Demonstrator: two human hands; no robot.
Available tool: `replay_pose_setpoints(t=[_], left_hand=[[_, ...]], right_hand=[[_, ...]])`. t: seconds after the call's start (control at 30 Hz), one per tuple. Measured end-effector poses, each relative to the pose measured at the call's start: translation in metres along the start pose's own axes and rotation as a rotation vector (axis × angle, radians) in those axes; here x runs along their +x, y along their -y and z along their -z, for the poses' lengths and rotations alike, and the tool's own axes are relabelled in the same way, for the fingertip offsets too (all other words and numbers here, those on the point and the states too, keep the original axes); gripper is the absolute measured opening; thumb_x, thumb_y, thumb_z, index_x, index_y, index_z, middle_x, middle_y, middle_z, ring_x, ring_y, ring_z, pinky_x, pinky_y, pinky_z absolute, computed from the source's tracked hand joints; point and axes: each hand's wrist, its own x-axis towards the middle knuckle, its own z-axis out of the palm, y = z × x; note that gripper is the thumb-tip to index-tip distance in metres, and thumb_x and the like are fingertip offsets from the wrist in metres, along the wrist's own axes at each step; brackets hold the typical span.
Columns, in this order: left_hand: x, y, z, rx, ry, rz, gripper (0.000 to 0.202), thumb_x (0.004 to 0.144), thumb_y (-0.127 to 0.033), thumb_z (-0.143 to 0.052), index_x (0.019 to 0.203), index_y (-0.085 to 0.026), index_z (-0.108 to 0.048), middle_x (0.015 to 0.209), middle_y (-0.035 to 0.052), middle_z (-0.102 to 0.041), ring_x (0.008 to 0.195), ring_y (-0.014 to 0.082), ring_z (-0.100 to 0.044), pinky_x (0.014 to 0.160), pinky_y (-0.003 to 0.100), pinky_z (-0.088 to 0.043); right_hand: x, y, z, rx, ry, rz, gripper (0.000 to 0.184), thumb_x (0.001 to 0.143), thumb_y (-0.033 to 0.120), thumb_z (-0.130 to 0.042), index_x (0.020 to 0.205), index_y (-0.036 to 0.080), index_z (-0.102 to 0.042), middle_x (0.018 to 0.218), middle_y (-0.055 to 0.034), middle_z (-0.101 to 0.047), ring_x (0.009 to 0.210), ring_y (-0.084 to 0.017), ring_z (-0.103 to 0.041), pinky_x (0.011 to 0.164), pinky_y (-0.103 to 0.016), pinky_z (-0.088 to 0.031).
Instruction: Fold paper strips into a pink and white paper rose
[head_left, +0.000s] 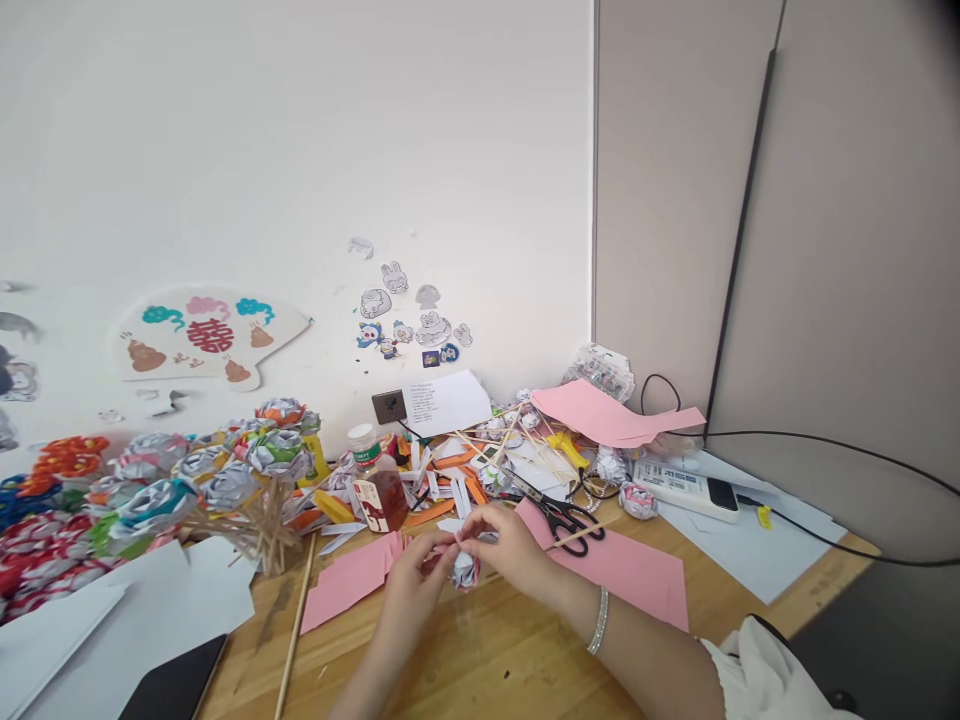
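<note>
Both hands meet over the wooden table (487, 660) near its middle. My left hand (417, 573) and my right hand (510, 548) are pinched together on a small rolled paper flower (465, 568) of white, pink and grey print. My right wrist carries a silver bracelet (598, 621). Pink paper sheets (630, 570) lie under and beside the hands. Black-handled scissors (566, 520) rest just right of my right hand.
A bunch of finished paper flowers on wooden sticks (225, 480) lies at the left. A glue bottle (365, 447), paper strips and skewers (465, 470) clutter the back. A remote control (686, 490), black cables (825, 455) and a dark phone (176, 685) are also on the table.
</note>
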Motion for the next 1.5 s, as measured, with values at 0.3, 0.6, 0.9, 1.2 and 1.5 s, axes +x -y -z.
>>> replay_pose_setpoints(t=[0.3,0.6,0.9,1.2,1.5], left_hand=[[-0.002,-0.01,0.001,-0.027,-0.012,0.0,0.02,0.075,-0.038,-0.059,0.081,-0.019,-0.062,0.078,0.0027,-0.065,0.074,0.0185,-0.062,0.067,0.028,-0.05],[0.002,-0.013,0.01,-0.081,0.234,0.088,0.033,0.071,-0.049,-0.061,0.068,-0.017,-0.054,0.065,-0.002,-0.054,0.06,0.0123,-0.049,0.055,0.023,-0.041],[0.003,-0.001,0.008,-0.087,0.297,0.181,0.033,0.065,-0.046,-0.067,0.069,-0.015,-0.056,0.064,-0.0018,-0.055,0.059,0.012,-0.05,0.055,0.022,-0.038],[0.0,0.001,0.005,0.249,0.206,0.027,0.019,0.074,-0.032,-0.055,0.061,-0.018,-0.057,0.062,0.0011,-0.064,0.061,0.0157,-0.058,0.057,0.024,-0.042],[-0.002,-0.007,0.005,0.231,0.214,0.093,0.018,0.07,-0.032,-0.058,0.059,-0.017,-0.059,0.06,0.0015,-0.065,0.058,0.0153,-0.058,0.054,0.023,-0.042]], right_hand=[[-0.002,0.006,0.003,-0.027,0.002,0.017,0.008,0.073,0.015,-0.067,0.077,0.018,-0.062,0.082,-0.0001,-0.061,0.084,-0.016,-0.056,0.075,-0.027,-0.042],[0.005,-0.007,0.003,0.311,0.301,-0.219,0.038,0.063,0.047,-0.074,0.071,0.017,-0.053,0.066,0.0028,-0.055,0.06,-0.011,-0.052,0.057,-0.023,-0.04],[0.005,-0.021,0.002,0.173,0.306,-0.202,0.026,0.063,0.031,-0.075,0.064,0.015,-0.054,0.063,0.0043,-0.053,0.061,-0.009,-0.048,0.057,-0.021,-0.037],[0.005,-0.023,0.001,0.075,0.328,-0.193,0.014,0.072,0.021,-0.068,0.067,0.017,-0.055,0.057,0.0052,-0.056,0.053,-0.011,-0.054,0.05,-0.02,-0.039],[0.007,-0.021,0.005,-0.096,0.364,-0.081,0.011,0.067,0.007,-0.066,0.064,0.016,-0.06,0.063,0.0035,-0.06,0.061,-0.011,-0.055,0.056,-0.018,-0.04]])
